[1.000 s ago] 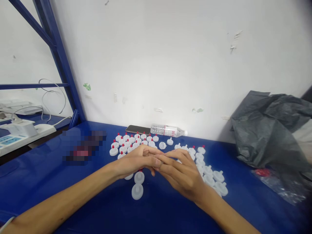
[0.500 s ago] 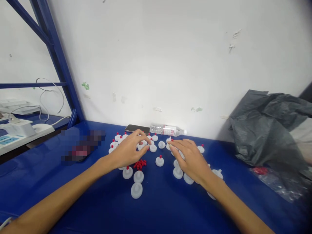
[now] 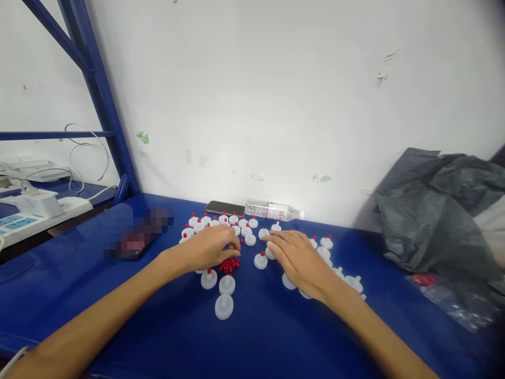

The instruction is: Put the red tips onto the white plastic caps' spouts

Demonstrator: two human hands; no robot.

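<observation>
My left hand reaches over the pile of small red caps, its fingers bent down and drawn together at the pile's edge. Whether a cap is between its fingertips is hidden. My right hand has its fingertips on a round white spouted lid, partly covered by the fingers. Between the hands stands a white lid with a red cap on its spout. Plain white lids lie in front of the pile, and more plain lids are around my right forearm.
Several red-capped lids are grouped behind my left hand. A phone and a clear bottle lie along the wall. A grey plastic bag is at the right, a power strip at the far left.
My left hand has come down and nearer, its fingers closing by the red caps. My right hand has moved slightly nearer and left, with a white lid under its fingertips.
</observation>
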